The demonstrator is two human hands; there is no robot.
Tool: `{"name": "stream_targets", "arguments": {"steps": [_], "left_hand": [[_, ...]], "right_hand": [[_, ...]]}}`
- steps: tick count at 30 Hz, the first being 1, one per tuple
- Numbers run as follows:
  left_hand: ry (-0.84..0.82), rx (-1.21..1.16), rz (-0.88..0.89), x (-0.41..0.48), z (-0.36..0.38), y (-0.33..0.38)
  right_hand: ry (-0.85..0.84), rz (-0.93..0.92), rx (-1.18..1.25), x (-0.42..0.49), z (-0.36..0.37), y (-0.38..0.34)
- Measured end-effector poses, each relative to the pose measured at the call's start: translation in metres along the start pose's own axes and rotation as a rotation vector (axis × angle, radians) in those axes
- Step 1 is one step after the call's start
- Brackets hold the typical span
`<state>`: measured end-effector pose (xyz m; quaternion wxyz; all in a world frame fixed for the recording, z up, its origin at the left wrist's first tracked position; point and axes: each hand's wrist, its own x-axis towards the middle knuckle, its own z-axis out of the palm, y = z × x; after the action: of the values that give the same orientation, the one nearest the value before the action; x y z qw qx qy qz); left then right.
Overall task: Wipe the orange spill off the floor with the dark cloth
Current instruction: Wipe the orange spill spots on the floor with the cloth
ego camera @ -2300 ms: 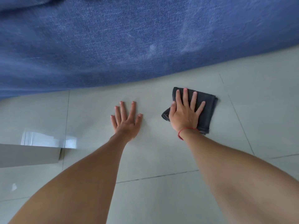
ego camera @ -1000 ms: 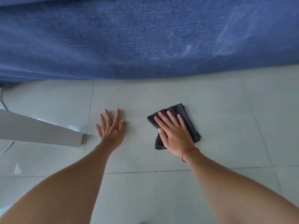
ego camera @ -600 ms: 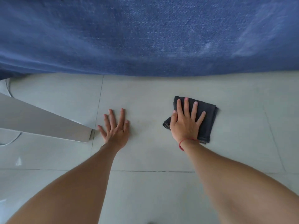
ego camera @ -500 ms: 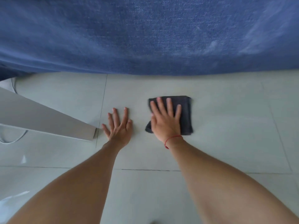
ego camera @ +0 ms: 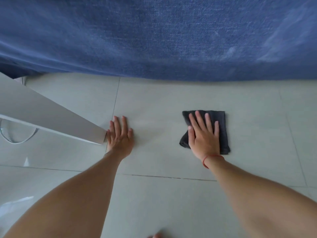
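A folded dark grey cloth [ego camera: 222, 133] lies flat on the pale tiled floor [ego camera: 163, 103]. My right hand [ego camera: 204, 136] presses down on it with the fingers spread, a red string around the wrist. My left hand [ego camera: 120, 134] rests flat on the bare tile to the left, fingers apart, holding nothing. I see no orange stain on the visible floor; whatever is under the cloth is hidden.
A large blue fabric surface [ego camera: 163, 36] fills the top of the view and overhangs the floor. A white slanted panel [ego camera: 48, 117] juts in from the left, its tip touching my left hand. A white cable loop [ego camera: 17, 140] lies beneath it.
My right hand has slid the cloth to the right, away from my left hand, after swinging left half a second ago. My left hand stays planted.
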<state>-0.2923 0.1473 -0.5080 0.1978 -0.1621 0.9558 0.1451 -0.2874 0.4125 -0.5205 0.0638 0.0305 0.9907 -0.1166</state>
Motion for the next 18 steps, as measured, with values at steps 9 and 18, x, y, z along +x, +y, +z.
{"name": "stream_targets", "arguments": {"steps": [9, 18], "left_hand": [[0.015, 0.007, -0.001, 0.003, 0.004, -0.001], [0.042, -0.056, -0.015, -0.003, -0.002, 0.014]], "right_hand": [[0.038, 0.004, 0.06, 0.03, 0.02, -0.116], [-0.024, -0.411, 0.03, -0.015, 0.021, -0.048]]}}
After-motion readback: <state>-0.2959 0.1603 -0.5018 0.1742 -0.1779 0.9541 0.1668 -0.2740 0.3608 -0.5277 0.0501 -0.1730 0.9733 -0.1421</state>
